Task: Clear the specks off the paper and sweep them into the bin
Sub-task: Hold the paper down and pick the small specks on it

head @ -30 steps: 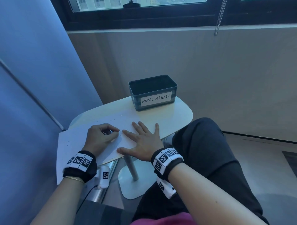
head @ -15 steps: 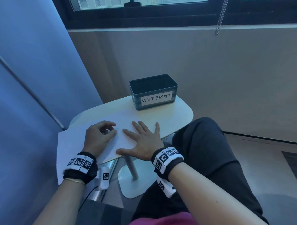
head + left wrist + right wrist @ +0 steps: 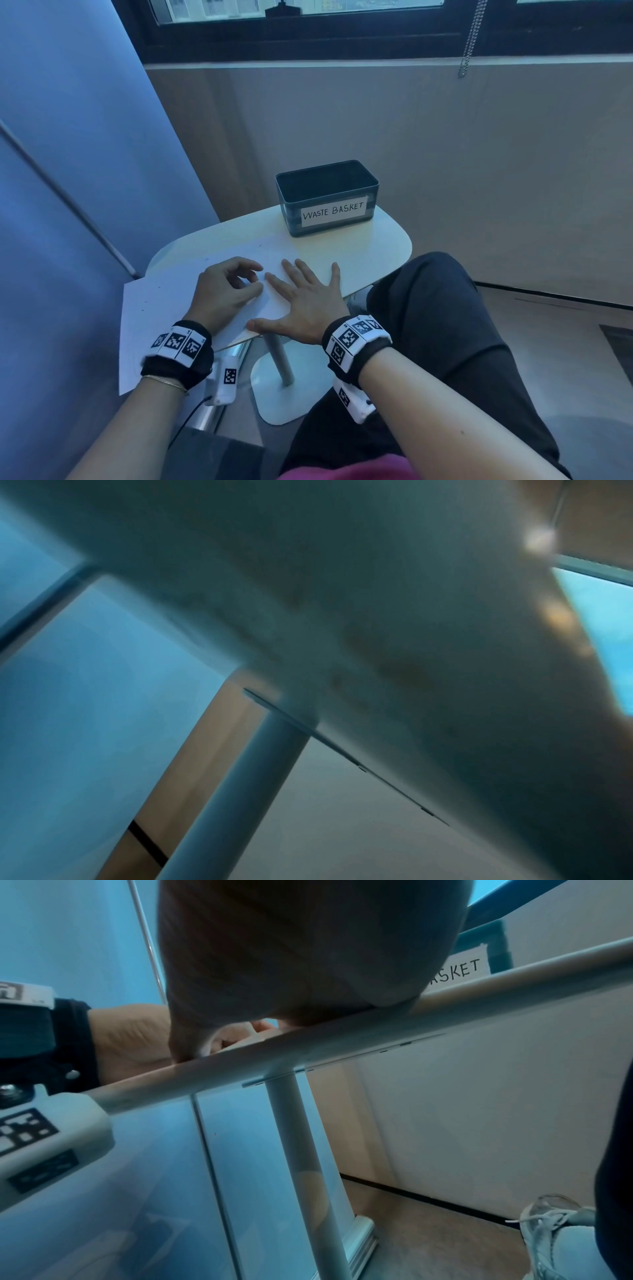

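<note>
You had barely begun. The paper (image 3: 164,308) lay across the near left of the table (image 3: 376,250), its near edge hanging off, and a few dark specks (image 3: 158,287) still dotted it, faint and too small to count. The bin (image 3: 327,198), labelled WASTE BASKET, stood at the far side, well apart from the paper; its inside looked dark, and you could not tell whether anything was in it.

Your right hand (image 3: 305,301) lay flat on the paper's right part, fingers spread and straight, pinning the sheet. Your left hand (image 3: 222,291) rested just beside it with the fingers curled and thumb and forefinger drawn together, as if pinching or rubbing at something; whether it held anything could not be told. From the right wrist view your palm (image 3: 301,961) pressed down at the table's near edge.

So the gathering and the sweep to the bin both looked left to do.

The table was small, white and rounded, on a single post (image 3: 279,356) with a flat foot. A blue panel (image 3: 85,137) stood at the left, a beige wall behind, and a dark-framed window (image 3: 308,37) above with a bead chain (image 3: 471,37) hanging.
</note>
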